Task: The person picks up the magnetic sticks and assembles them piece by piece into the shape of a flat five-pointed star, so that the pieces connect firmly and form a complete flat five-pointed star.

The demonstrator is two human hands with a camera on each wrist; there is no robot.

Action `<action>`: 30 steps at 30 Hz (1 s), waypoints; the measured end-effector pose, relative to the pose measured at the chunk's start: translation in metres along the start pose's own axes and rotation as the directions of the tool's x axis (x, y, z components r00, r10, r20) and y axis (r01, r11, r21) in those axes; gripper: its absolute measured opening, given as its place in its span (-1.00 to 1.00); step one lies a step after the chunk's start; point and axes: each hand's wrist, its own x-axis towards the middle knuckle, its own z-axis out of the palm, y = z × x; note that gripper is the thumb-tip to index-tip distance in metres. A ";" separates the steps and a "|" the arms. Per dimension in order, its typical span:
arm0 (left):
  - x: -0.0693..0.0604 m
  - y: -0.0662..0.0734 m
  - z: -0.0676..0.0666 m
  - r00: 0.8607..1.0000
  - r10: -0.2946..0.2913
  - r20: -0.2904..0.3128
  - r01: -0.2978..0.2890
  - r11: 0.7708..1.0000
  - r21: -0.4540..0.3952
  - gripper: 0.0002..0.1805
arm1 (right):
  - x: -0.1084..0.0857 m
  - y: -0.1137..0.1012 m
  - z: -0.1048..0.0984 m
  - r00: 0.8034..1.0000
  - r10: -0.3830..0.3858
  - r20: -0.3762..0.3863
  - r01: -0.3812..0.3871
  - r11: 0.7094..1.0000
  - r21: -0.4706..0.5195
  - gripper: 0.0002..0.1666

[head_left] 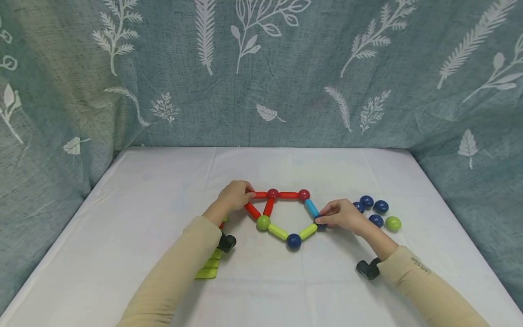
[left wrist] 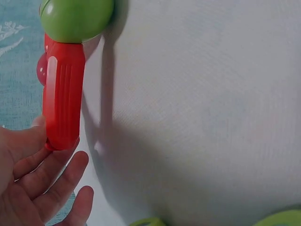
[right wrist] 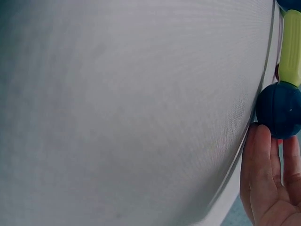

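A toy frame of balls and sticks lies on the table. Red sticks (head_left: 252, 210) form a triangle at its left, with a red ball (head_left: 273, 194) on top and a green ball (head_left: 263, 222) below. My left hand (head_left: 236, 195) pinches the left corner, where the red stick (left wrist: 66, 99) ends at thumb and fingers; whatever joins there is hidden. My right hand (head_left: 342, 214) holds a dark blue ball (right wrist: 278, 110) at the right corner, between a light blue stick (head_left: 312, 208) and a yellow-green stick (head_left: 308, 231). Another blue ball (head_left: 293, 241) forms the front corner.
Several loose blue balls (head_left: 381, 207) and a green ball (head_left: 393, 224) lie right of my right hand. Yellow-green sticks (head_left: 206, 273) lie partly under my left forearm. Black devices (head_left: 369, 269) hang at both wrists. A patterned curtain (head_left: 261, 91) stands behind the white table (head_left: 163, 172).
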 end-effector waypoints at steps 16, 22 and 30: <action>-0.016 0.005 0.007 0.975 0.196 -0.103 -0.187 0.978 0.093 -0.75 | 0.002 0.000 0.000 1.000 0.007 0.002 -0.007 1.000 0.003 -0.65; -0.038 0.018 0.016 0.949 0.301 -0.088 -0.297 0.953 0.058 -0.83 | 0.002 0.001 0.000 1.000 0.003 0.002 -0.003 1.000 0.000 -0.65; -0.053 0.027 0.030 0.959 0.260 -0.114 -0.262 0.965 -0.006 -0.79 | 0.003 0.001 -0.001 1.000 0.013 0.009 -0.013 1.000 -0.007 -0.67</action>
